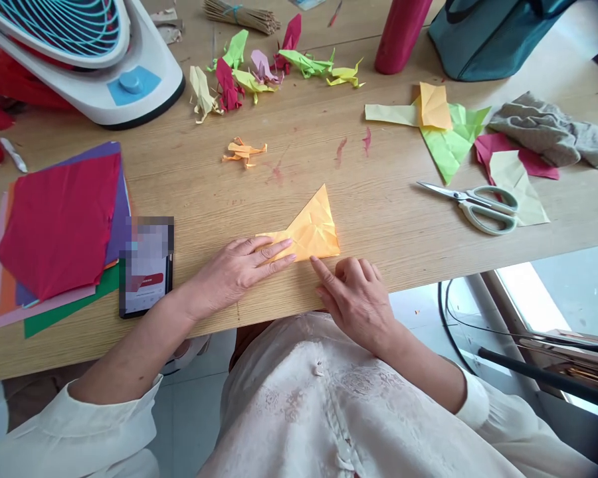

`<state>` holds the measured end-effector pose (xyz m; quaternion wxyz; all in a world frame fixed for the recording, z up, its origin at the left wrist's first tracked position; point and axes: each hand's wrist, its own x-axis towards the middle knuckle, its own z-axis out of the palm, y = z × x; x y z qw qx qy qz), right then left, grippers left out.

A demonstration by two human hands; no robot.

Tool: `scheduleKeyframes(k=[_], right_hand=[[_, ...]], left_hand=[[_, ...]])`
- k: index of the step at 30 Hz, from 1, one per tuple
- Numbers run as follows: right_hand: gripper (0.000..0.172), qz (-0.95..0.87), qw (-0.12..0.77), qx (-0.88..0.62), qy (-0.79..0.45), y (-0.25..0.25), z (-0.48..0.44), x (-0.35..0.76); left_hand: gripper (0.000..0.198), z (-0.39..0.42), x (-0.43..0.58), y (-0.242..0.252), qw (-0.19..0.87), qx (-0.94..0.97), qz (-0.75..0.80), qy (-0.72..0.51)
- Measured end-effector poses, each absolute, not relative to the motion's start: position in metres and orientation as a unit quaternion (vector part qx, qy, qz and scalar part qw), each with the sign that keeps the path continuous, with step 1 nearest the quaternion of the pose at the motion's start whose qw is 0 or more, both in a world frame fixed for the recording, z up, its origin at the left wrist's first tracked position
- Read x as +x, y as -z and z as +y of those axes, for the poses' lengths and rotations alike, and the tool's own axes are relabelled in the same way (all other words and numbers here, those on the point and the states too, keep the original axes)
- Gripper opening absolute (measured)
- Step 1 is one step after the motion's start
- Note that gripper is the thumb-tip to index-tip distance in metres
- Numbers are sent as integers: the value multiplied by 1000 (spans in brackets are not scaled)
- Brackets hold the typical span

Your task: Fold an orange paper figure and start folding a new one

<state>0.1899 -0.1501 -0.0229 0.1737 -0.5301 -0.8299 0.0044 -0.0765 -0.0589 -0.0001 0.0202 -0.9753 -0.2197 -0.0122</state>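
Note:
A folded sheet of orange origami paper [315,224] lies flat near the table's front edge, one pointed corner aimed away from me. My left hand [239,267] rests on its left part with the fingers stretched out, covering some of it. At the paper's lower edge, my right hand [356,295] touches with an extended index finger while the other fingers curl in. Nothing shows in the right hand's grasp. Beyond the paper sits a small orange folded figure [244,152].
Several folded paper figures [253,83] stand at the back. Scissors [478,202] and paper scraps [451,136] lie right. To the left are a stack of coloured paper [62,226], a phone [149,265] and a white fan [149,66]. A red bottle [401,36] and teal bag [488,40] stand behind.

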Motion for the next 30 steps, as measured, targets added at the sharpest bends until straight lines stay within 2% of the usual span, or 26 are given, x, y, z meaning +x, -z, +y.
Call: scheduleKeyframes(k=[4,14,30], right_hand=[[49,-827,134,-546,-5,23,-146,184],[52,-828,131,-545,3,24,-146,186],[56,-821,108,-561,-2,20,-147,186]], left_hand=[[62,-58,-77,1,24,-976,-218,-4],[70,-57,-76,0,6,-976,-218,-7],[61,-57,-76,0,19,-976,-218,7]])
